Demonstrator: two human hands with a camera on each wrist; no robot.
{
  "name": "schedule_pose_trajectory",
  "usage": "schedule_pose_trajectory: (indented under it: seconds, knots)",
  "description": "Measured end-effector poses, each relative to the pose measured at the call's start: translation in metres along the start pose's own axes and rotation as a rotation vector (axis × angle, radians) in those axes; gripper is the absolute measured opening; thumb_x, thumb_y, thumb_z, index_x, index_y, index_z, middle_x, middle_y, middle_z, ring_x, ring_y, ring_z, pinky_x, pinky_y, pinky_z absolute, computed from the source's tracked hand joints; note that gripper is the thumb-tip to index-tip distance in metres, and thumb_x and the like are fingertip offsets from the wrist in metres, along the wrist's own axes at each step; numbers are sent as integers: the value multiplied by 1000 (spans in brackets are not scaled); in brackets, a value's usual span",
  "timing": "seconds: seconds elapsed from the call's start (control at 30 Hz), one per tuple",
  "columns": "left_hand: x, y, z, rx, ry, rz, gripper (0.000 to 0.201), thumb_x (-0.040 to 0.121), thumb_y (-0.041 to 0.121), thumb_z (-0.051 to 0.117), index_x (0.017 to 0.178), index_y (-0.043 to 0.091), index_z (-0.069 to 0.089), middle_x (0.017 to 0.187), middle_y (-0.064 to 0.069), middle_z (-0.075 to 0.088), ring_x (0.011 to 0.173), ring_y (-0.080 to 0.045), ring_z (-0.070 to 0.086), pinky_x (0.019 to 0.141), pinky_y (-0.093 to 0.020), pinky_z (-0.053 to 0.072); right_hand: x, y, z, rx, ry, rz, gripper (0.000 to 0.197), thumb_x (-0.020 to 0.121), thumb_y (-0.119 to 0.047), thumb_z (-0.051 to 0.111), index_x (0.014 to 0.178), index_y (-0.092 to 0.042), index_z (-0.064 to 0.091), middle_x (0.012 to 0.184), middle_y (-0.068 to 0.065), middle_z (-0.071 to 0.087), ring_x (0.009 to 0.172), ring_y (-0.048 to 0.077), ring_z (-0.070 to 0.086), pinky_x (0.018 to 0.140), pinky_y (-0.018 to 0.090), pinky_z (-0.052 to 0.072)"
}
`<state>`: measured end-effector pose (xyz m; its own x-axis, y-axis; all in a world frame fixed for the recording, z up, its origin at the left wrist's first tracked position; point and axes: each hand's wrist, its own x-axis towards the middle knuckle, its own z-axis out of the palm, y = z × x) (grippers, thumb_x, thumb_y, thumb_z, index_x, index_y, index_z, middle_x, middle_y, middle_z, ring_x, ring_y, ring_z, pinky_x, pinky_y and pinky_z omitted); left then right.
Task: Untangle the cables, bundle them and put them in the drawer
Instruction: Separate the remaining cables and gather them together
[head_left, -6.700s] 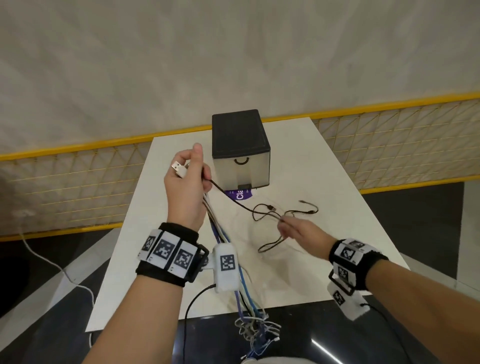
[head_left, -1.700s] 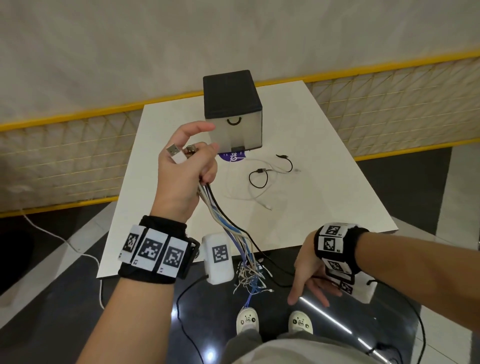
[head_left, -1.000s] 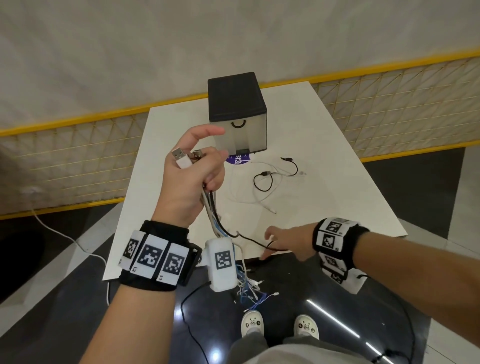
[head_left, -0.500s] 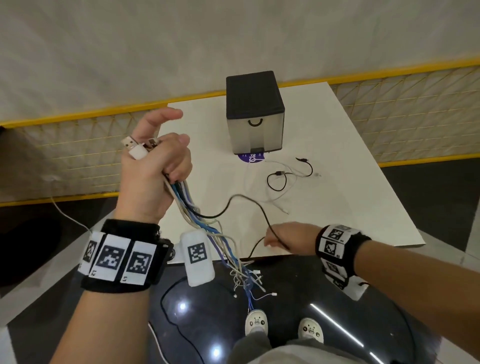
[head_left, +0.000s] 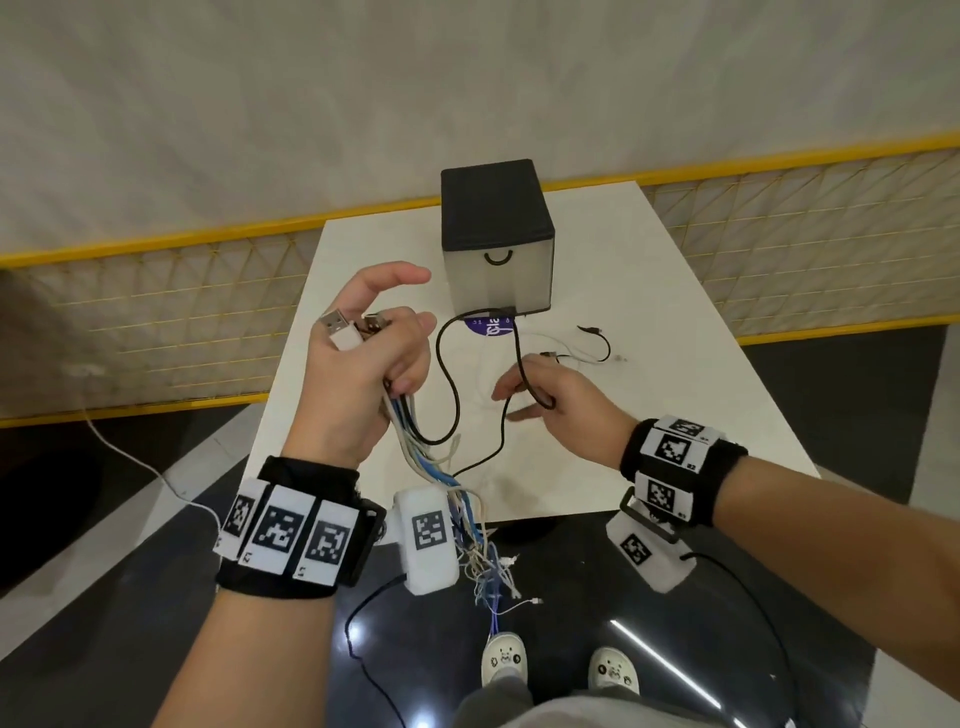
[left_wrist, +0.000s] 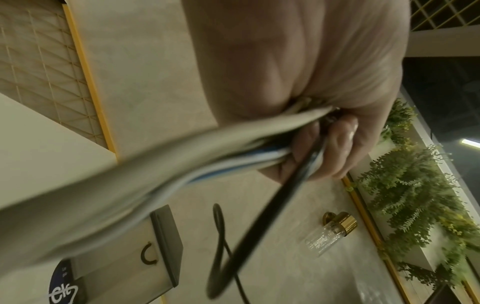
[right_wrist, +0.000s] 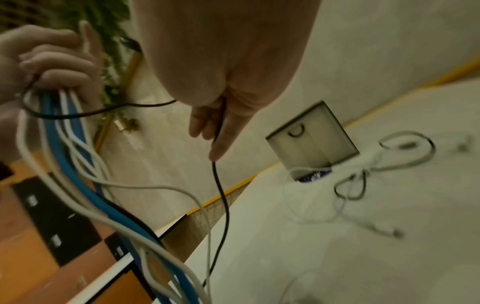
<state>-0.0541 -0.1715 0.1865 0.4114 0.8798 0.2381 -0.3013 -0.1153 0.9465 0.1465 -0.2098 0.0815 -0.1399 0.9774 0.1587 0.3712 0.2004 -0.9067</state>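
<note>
Head view: our right hand (head_left: 550, 402) pinches the black cable (head_left: 447, 379), looping toward our left hand (head_left: 363, 369) clutching the bundle (head_left: 415, 447), drawer (head_left: 498, 270) beyond.

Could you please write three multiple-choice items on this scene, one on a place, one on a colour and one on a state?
1. Where does the drawer box stand?
A. On the white table
B. On the floor
C. In the person's lap

2. What colour is the cable that the right hand holds?
A. Blue
B. Black
C. Yellow

3. What state is the drawer in?
A. Pulled fully out
B. Lifted out and lying on the table
C. Closed

Answers:
1 A, as the box sits near the table's far edge.
2 B, as a black cable runs through the right hand and loops over to the left hand, which grips a bundle of white and blue cables.
3 C, as its front with the handle sits flush in the box.
</note>
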Motion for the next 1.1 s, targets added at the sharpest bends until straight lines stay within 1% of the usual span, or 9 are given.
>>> schedule_pose_trajectory:
  seconds: [0.13, 0.3, 0.43, 0.53, 0.63, 0.77, 0.87, 1.0, 1.1]
  knots:
    - [0, 0, -4, -8, -1, -5, 33, 85, -8, 47, 106, 12, 61, 47, 4, 30, 38, -9, 26, 59, -8, 45, 4, 2, 2, 187, 175, 53, 34, 94, 11, 29, 97, -14, 53, 91, 30, 40, 82, 21, 48, 75, 42, 58]
    - [1, 1, -10, -7, 16, -7, 34, 85, -8, 46, 106, 13, 62, 48, 1, 26, 38, -10, 25, 60, -8, 45, 14, 7, -14, -486, 142, -261, 35, 85, 10, 43, 109, -14, 51, 100, 3, 43, 91, 17, 44, 80, 30, 44]
    - [2, -1, -7, -10, 9, -11, 34, 85, -9, 47, 106, 13, 63, 48, 2, 27, 38, -9, 26, 57, -9, 44, 18, 17, -16, -985, 108, -202, 55, 63, 18, 31, 106, -5, 55, 98, 10, 38, 98, 27, 38, 75, 37, 47]
    - [2, -1, -5, -11, -9, -13, 32, 86, -7, 50, 106, 13, 64, 48, 4, 32, 39, -9, 24, 48, -14, 38, 16, 28, -24, -1276, 35, -60, 43, 66, 7, 27, 89, -4, 62, 95, 17, 48, 94, 38, 51, 75, 40, 51]
    - [2, -1, -5, -13, -5, -16, 30, 86, -5, 52, 106, 14, 64, 48, 3, 31, 40, -10, 22, 45, -18, 32, 11, 31, -24, -1135, -91, -9, 34, 73, 9, 46, 101, -4, 61, 100, 16, 47, 94, 33, 46, 76, 37, 45]
    - [2, -2, -5, -1, 13, -24, 30, 86, -5, 53, 107, 14, 63, 50, 1, 28, 42, -12, 21, 44, -19, 32, 2, 4, -15, -683, -269, 1, 28, 89, 5, 38, 104, -13, 54, 92, 1, 44, 84, 17, 42, 73, 25, 34]
    - [3, -5, -1, -4, 4, -29, 29, 86, -3, 54, 107, 13, 63, 49, 4, 32, 41, -10, 24, 44, -20, 29, -12, -19, -7, -475, -442, 73, 24, 91, 2, 35, 100, -15, 50, 95, -1, 53, 77, 11, 49, 69, 15, 37]
    - [4, -7, 8, -9, -7, -29, 28, 85, -4, 55, 107, 12, 63, 48, 5, 33, 40, -9, 25, 44, -19, 29, -40, -3, 16, -435, -687, 241, 20, 95, -9, 38, 109, -13, 51, 103, 11, 59, 87, 25, 55, 79, 37, 45]
    - [4, -6, 12, 33, -26, -37, 28, 85, -2, 55, 109, 11, 61, 47, 7, 35, 40, -9, 26, 45, -20, 28, -56, 17, 27, -464, -843, 365, 42, 91, -2, 47, 132, -9, 44, 117, 15, 59, 100, 28, 56, 91, 41, 47]
